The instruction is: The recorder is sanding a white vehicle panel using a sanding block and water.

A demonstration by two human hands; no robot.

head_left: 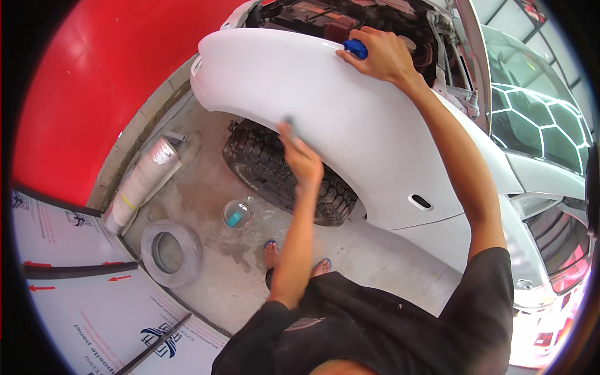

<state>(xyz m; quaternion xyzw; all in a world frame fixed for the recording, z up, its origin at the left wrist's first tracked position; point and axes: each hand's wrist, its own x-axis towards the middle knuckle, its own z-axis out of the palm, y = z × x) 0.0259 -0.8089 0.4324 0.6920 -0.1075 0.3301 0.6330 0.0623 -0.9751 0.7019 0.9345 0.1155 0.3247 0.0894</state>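
Observation:
A white car fender (325, 106) fills the middle of the view, arching over a knobbly black tyre (275, 169). My left hand (299, 156) presses a small dark grey pad against the fender's lower curve, just above the tyre. My right hand (381, 55) rests on the fender's top edge and holds a small blue thing (356, 47) against it. Both forearms reach up from my black shirt at the bottom of the view.
Behind the fender lies the open engine bay (325, 15); the windscreen (537, 119) is to the right. On the concrete floor stand a small clear bowl with something blue (236, 214), a grey ring (170, 252) and a wrapped roll (140, 184). A red wall (94, 81) rises at left.

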